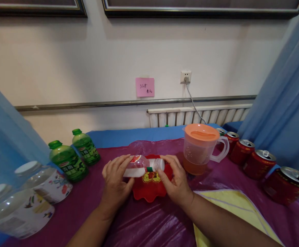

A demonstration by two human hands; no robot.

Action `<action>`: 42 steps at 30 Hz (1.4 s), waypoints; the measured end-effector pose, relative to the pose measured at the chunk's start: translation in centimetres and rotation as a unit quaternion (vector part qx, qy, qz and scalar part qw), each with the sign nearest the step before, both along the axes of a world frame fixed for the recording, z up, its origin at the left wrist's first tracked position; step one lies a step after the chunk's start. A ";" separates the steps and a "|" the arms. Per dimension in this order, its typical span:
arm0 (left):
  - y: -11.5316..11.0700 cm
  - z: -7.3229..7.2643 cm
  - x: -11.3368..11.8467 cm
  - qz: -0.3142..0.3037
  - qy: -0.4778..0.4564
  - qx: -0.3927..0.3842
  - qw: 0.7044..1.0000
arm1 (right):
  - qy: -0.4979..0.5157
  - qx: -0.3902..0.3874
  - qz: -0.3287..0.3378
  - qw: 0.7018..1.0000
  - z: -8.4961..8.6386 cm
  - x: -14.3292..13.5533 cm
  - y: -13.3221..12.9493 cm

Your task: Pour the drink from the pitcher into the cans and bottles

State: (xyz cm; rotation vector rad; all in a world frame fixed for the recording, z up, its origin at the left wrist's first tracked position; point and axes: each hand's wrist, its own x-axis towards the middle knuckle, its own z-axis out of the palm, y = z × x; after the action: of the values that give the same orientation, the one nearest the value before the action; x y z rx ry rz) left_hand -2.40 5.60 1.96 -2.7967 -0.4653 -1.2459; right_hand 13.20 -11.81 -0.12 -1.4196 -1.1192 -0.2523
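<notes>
A clear plastic bottle (136, 167) with a red-and-white label and some white contents lies on its side in the air, its neck to the right. My left hand (116, 176) is closed around its base end. At the other end, my right hand (175, 176) has thumb and fingers closed on the whitish cap (159, 164). Under the bottle is a red scalloped plate (149, 193) with a yellow pattern, partly covered by the bottle and hands. To the right of my right hand stands a clear pitcher (197, 151) with an orange lid and amber liquid.
Two green bottles (68, 163) and two white-lidded jars (18, 212) stand at left. Several red cans (259, 164) line the right side. A yellow cloth (224, 202) lies under my right forearm. Purple plastic sheeting (149, 226) covers the table. Blue curtains (288, 85) flank both sides.
</notes>
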 end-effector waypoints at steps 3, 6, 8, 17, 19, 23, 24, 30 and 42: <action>-0.1 0.0 0.0 -0.002 0.006 0.005 1.000 | -0.023 -0.002 0.005 1.000 0.0 -0.2 -0.3; -0.3 0.2 0.1 -0.010 0.008 0.014 1.000 | 0.003 0.003 -0.001 1.000 0.0 -0.3 -0.4; -0.4 0.2 0.1 -0.014 0.010 0.017 1.000 | 0.026 -0.001 -0.003 1.000 0.1 -0.3 -0.3; 0.0 -0.2 0.1 -0.009 0.015 0.003 1.000 | 0.026 0.016 -0.002 1.000 0.5 -0.2 -0.4; 0.1 -0.2 0.1 -0.009 0.000 -0.013 1.000 | 0.022 0.040 -0.014 0.999 0.8 -0.2 -0.6; -0.1 -0.2 0.3 -0.020 -0.050 -0.107 0.993 | 0.035 0.067 -0.017 0.997 2.3 -0.5 -1.0; -0.1 -0.2 0.3 -0.019 -0.062 -0.142 0.988 | 0.047 0.065 -0.010 0.997 2.8 -0.7 -1.2; -0.8 -0.1 0.5 0.013 -0.116 -0.337 0.934 | 0.084 -0.151 0.085 0.981 5.0 -2.3 -4.4; -1.0 -1.7 1.4 -0.072 -0.074 -0.448 0.888 | -0.033 -0.427 0.105 0.898 -1.4 -2.6 -9.5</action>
State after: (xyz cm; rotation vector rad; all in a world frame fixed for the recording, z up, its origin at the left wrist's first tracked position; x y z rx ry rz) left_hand -1.02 4.55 0.22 -3.5189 -1.1095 -1.5905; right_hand 10.65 -21.29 -1.48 -2.0322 -1.5196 0.4087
